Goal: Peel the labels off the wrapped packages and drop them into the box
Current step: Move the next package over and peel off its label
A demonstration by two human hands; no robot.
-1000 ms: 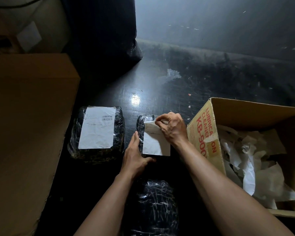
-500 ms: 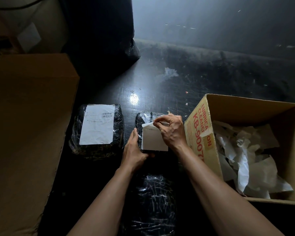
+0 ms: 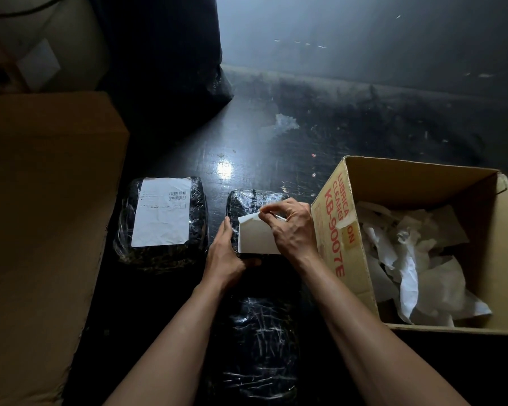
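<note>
Closest to the person, down between the two forearms, there's a wrapped package [image 3: 255, 347] in black with shiny clear film over it, no sticker showing on top. Just past it sits the middle package [image 3: 247, 200], and that's where both hands are. The left hand [image 3: 225, 253] braces its near-left corner, fingers laid pretty straight along the left side and thumb across the near edge. The right hand [image 3: 291, 227] comes in from the right and pinches the far corner of the white label [image 3: 254, 238] between thumb and fingertips. That corner is curled up off the wrap, while the near edge of the label looks stuck down. Right beside that hand, to the right, is the open cardboard box [image 3: 338, 230] with red print on its side and a heap of crumpled white labels [image 3: 417, 276] inside. Left of the hands lies the left package [image 3: 198, 224], with an intact label [image 3: 162, 212] flat on top, barcode visible. Further left is a big plain carton [image 3: 47, 200]. It all sits on a dark glossy bench [image 3: 261, 148], and a black bag [image 3: 170, 54] stands at the back.
</note>
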